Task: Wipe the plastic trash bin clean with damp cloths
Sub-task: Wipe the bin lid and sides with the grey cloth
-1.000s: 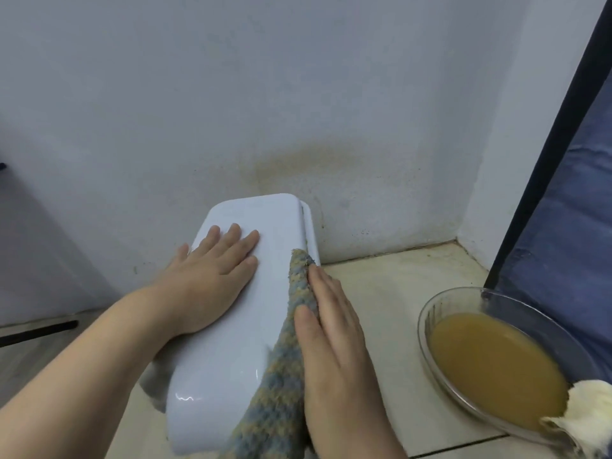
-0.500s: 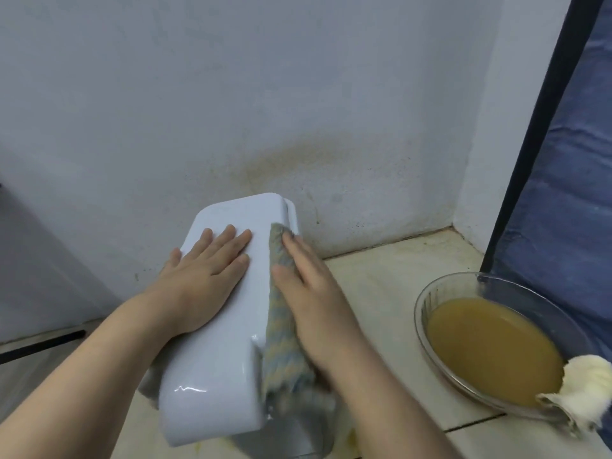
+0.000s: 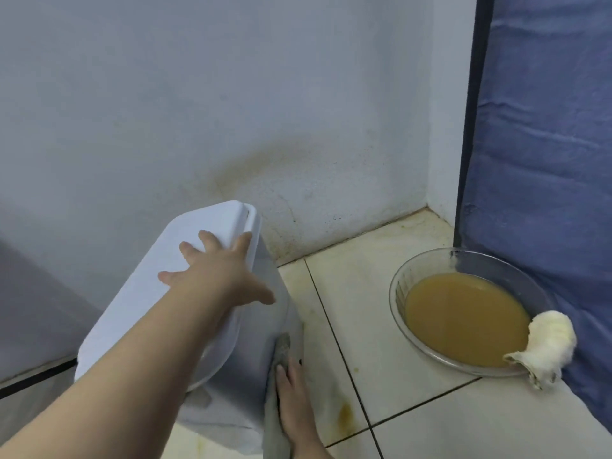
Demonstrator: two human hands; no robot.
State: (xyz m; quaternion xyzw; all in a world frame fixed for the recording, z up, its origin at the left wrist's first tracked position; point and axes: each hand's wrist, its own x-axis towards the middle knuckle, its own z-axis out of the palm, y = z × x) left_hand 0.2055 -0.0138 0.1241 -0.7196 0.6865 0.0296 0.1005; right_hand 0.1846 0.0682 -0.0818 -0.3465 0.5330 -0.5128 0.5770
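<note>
Standing on the pale tiled floor (image 3: pixel 361 293) close against the stained white wall (image 3: pixel 231 94), the white plastic trash bin (image 3: pixel 132 313) has its lid closed, so nothing inside it can be seen. The person's left hand (image 3: pixel 215 270) lies flat on the far end of the lid, fingers straight and spread wide. The right hand (image 3: pixel 294 402) is low against the bin's right side wall, its straight fingers pressing a grey-green woven cloth (image 3: pixel 276 422) onto the plastic; the hands are well apart, one on top of the bin and one down its side. To the right of the bin on the floor sits a clear glass bowl (image 3: pixel 399 293) holding murky yellow-brown liquid (image 3: pixel 463 313). A wadded whitish cloth (image 3: pixel 549 342) is draped over the bowl's rim on the side away from the bin. Beyond the bowl hangs blue fabric (image 3: pixel 546 160). A small orange stain (image 3: pixel 346 414) marks the tile just right of the bin's base.
</note>
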